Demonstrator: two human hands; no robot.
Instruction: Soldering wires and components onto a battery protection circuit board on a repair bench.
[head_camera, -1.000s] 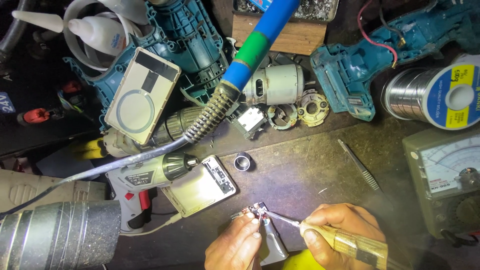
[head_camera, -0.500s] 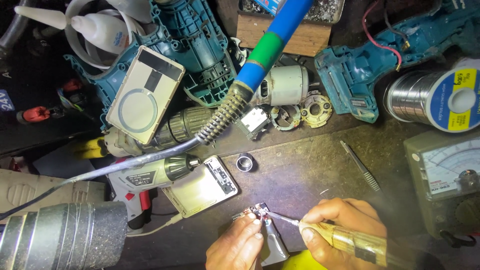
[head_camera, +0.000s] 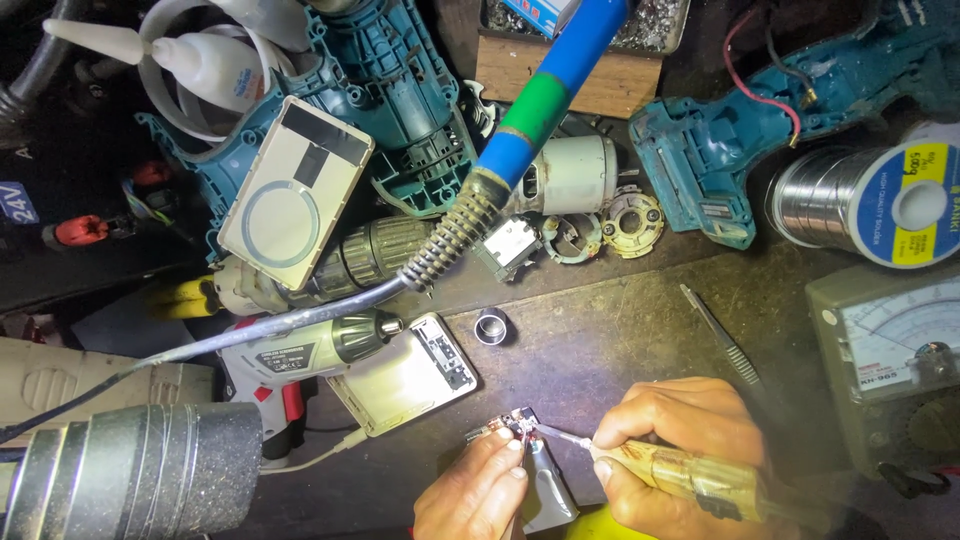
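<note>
Little has moved since a second ago: your right hand (head_camera: 680, 440) still grips the yellowed soldering iron (head_camera: 690, 478), tip on the small circuit board (head_camera: 512, 424) at six o'clock, pinched by your left hand (head_camera: 475, 495).

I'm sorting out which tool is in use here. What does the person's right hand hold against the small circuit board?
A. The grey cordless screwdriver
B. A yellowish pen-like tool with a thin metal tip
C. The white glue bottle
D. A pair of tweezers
B: the right hand grips a yellowish pen-like tool whose thin tip meets the small circuit board, which the left hand steadies.
</note>
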